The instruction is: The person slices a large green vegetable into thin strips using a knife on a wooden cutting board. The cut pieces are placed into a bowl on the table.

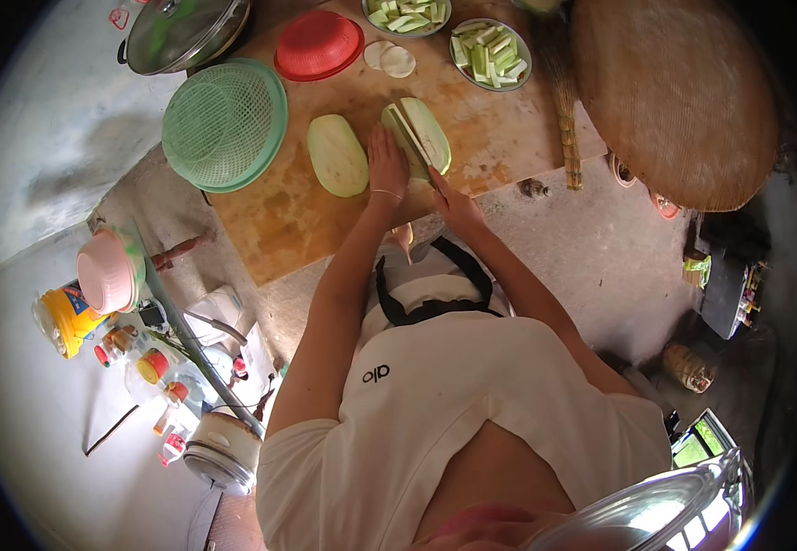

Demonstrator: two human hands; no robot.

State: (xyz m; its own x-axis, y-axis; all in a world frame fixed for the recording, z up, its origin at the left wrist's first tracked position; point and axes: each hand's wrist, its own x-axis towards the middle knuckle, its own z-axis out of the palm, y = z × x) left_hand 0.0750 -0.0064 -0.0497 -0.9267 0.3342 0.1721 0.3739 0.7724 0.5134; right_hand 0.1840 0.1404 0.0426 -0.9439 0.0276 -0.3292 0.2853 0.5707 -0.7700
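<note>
My right hand (pixel 459 209) grips the handle of a knife (pixel 410 143), whose broad blade lies along a pale green piece of gourd (pixel 427 134). A narrow white strip of cut flesh shows beside the blade. My left hand (pixel 389 164) lies flat with its fingers together against the left side of the blade and gourd; what is under the fingers is hidden. Just left of that hand, another peeled gourd piece (pixel 337 156) rests apart on the wooden table (pixel 281 234). Two round white slices (pixel 398 62) lie farther back, overlapping.
Two bowls of cut gourd sticks (pixel 489 55) stand at the back. A red plastic basket (pixel 319 45), a green colander (pixel 223 127) and a lidded pan (pixel 185 31) are at the back left. To the right are a straw brush (pixel 567 131) and a large round woven lid (pixel 674 103).
</note>
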